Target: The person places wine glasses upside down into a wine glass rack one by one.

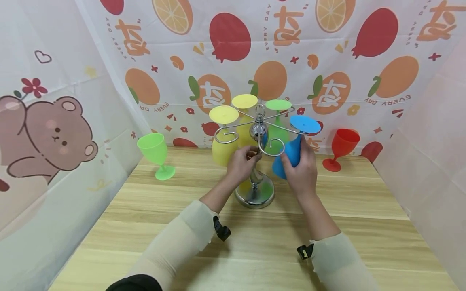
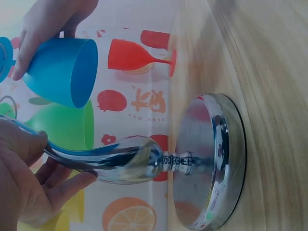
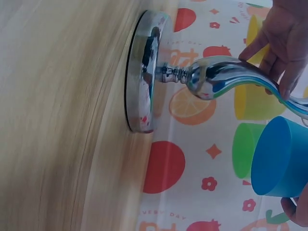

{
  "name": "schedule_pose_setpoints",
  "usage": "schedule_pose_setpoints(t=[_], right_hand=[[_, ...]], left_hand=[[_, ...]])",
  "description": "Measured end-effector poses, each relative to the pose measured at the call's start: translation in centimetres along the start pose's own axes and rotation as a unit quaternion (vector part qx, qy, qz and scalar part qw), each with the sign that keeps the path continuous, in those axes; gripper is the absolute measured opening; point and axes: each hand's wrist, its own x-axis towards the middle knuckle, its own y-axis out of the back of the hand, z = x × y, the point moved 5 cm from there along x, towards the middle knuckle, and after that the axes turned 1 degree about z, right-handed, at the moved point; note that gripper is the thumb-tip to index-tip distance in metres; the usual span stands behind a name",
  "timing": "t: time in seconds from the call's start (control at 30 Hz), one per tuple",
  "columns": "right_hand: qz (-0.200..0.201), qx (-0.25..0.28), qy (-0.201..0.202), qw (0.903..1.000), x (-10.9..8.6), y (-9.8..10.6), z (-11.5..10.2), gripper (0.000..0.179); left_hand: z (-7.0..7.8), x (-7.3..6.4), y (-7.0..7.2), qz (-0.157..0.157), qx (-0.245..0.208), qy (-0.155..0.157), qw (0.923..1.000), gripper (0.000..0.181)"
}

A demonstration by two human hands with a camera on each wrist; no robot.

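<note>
A blue goblet (image 1: 292, 151) hangs mouth down at the right side of a chrome stand (image 1: 259, 130), its flat round foot uppermost by a wire arm; whether the foot rests on the wire I cannot tell. The goblet is plain, opaque blue, its bowl slightly tilted, its thin rim open toward the table (image 1: 364, 226) and well above it. The right hand (image 1: 303, 173) holds this bowl, thumb on the near side and fingers behind. The left hand (image 1: 240, 165) has its thumb and fingers curled round the stand's curved, mirror-bright stem. 2 yellow goblets (image 1: 223, 153) and 1 green goblet (image 1: 277, 134) hang inverted around the far side, the green bowl just beside the blue. A scrolled wire end curls near the right thumb. The stand's round base sits flat, with a stretch of wood between it and the sleeves (image 1: 174, 238). A red goblet (image 1: 344, 141) stands upright near the back right edge, apart from the right hand; a light-green goblet (image 1: 153, 148) stands at the left edge. Patterned cloth (image 1: 233, 36) rises close behind.
</note>
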Motion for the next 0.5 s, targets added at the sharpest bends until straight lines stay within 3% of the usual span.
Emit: schedule_pose_setpoints(t=[0.13,0.3,0.5], right_hand=[[-0.004,-0.004,0.0,1.0,0.17,0.03,0.23,0.079],[-0.006,-0.004,0.0,1.0,0.39,0.26,0.38,0.079],[-0.025,-0.004,-0.004,0.9997,0.79,0.04,0.61,0.076]], left_hand=[[0.13,0.1,-0.28,-0.012,0.032,0.0,0.9994,0.023],[0.26,0.16,-0.81,-0.021,0.106,-0.026,0.9939,0.025],[0.28,-0.12,-0.85,0.026,0.177,-0.062,0.9819,0.026]])
